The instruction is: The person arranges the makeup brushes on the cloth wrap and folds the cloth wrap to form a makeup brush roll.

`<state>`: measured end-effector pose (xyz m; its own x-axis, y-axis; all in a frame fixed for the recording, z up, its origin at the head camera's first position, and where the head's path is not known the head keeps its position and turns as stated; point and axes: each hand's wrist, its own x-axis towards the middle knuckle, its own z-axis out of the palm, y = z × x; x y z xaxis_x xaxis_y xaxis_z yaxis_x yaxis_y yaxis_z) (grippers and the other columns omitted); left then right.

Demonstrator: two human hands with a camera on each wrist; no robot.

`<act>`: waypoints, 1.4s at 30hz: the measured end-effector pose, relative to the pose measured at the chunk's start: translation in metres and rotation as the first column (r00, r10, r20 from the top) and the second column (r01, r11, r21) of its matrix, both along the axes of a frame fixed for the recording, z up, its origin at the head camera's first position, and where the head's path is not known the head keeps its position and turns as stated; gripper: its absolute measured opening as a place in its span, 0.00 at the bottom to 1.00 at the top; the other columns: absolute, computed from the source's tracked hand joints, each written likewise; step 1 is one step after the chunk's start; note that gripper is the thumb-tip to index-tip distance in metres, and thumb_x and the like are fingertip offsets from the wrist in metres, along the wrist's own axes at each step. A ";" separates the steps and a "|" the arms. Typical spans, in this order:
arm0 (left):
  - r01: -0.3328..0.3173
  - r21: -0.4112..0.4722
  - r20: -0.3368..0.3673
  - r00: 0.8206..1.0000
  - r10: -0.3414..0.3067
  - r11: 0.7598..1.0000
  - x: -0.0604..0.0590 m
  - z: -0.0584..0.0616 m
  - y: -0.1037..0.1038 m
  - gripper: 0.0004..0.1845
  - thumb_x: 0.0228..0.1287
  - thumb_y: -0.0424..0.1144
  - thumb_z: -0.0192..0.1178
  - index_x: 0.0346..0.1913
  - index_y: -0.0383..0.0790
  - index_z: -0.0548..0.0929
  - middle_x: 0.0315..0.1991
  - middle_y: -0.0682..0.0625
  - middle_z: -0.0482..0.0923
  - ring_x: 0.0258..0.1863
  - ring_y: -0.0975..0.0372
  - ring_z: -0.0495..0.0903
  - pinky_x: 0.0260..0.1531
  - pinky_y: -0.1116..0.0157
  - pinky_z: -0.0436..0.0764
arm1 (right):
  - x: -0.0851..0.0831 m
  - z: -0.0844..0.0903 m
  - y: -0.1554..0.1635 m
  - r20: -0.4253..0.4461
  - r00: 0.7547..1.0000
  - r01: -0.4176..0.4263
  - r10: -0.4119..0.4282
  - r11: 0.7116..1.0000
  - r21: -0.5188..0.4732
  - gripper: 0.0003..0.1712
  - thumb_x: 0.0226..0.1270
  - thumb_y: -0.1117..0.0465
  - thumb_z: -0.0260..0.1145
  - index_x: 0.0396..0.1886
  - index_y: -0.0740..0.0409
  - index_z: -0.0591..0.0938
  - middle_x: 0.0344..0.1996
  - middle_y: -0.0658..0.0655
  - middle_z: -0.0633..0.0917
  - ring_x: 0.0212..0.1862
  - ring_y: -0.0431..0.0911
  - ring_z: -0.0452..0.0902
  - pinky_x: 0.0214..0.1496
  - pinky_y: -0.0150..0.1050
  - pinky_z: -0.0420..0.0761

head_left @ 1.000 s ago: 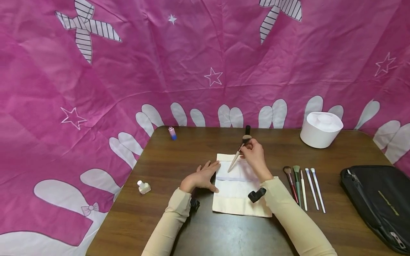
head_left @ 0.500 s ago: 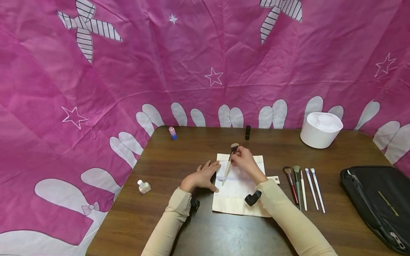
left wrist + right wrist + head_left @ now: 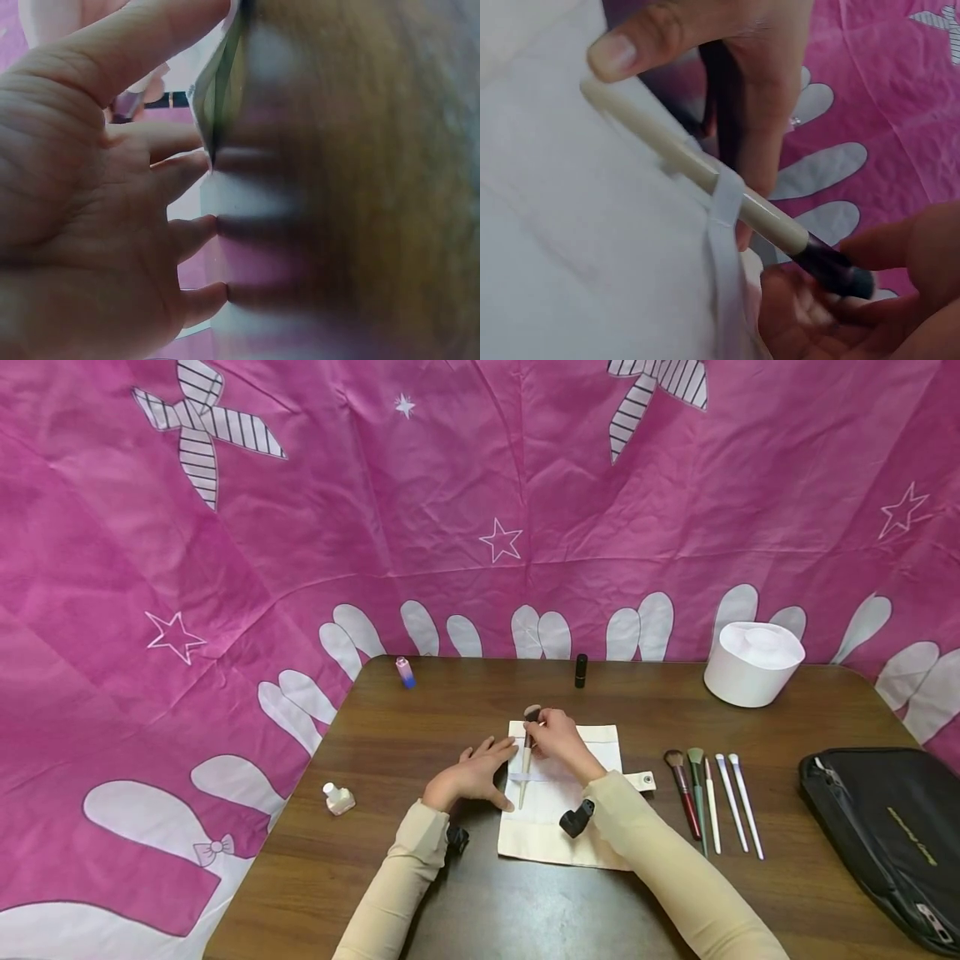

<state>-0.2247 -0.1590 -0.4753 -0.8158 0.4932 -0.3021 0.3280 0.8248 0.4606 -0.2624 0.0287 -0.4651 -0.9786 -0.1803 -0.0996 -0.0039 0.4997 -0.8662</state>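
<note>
Centre of the frame: right hand [image 3: 557, 742] pinches a cream-handled brush [image 3: 527, 758], its handle threaded under the elastic band [image 3: 724, 196] of the cloth roll [image 3: 570, 810]. Left hand [image 3: 471, 774], fingers spread, presses the roll's left edge. One brush seated; five brushes [image 3: 712, 802] lie at right, not yet loaded.

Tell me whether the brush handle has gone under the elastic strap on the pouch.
Yes, in the right wrist view the strap wraps over the cream brush handle, held by the right hand.
</note>
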 end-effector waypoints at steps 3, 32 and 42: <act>0.004 -0.018 -0.014 1.000 -0.005 1.000 0.001 0.002 0.000 0.56 0.53 0.50 0.79 0.81 0.44 0.57 0.82 0.50 0.47 0.80 0.48 0.41 0.71 0.40 0.47 | 0.001 -0.004 -0.001 0.011 1.000 0.001 -0.002 0.997 0.072 0.16 0.70 0.59 0.61 0.22 0.59 0.78 0.13 0.51 0.79 0.18 0.40 0.75 0.25 0.33 0.76; 0.030 -0.001 -0.019 0.999 -0.031 1.000 -0.001 0.001 -0.004 0.49 0.61 0.51 0.72 0.80 0.43 0.58 0.81 0.49 0.49 0.80 0.47 0.41 0.70 0.38 0.48 | 0.014 -0.011 -0.002 -0.007 0.992 -0.119 0.123 0.966 0.229 0.23 0.64 0.58 0.68 0.09 0.55 0.78 0.09 0.45 0.68 0.16 0.40 0.62 0.21 0.32 0.60; 0.019 0.008 -0.020 1.000 -0.019 1.000 -0.001 0.000 -0.004 0.49 0.61 0.50 0.73 0.80 0.44 0.58 0.81 0.50 0.49 0.80 0.47 0.41 0.70 0.38 0.47 | 0.015 -0.006 0.015 -0.034 0.981 -0.184 0.193 0.966 0.181 0.15 0.71 0.56 0.65 0.30 0.62 0.88 0.18 0.52 0.82 0.20 0.41 0.75 0.27 0.35 0.73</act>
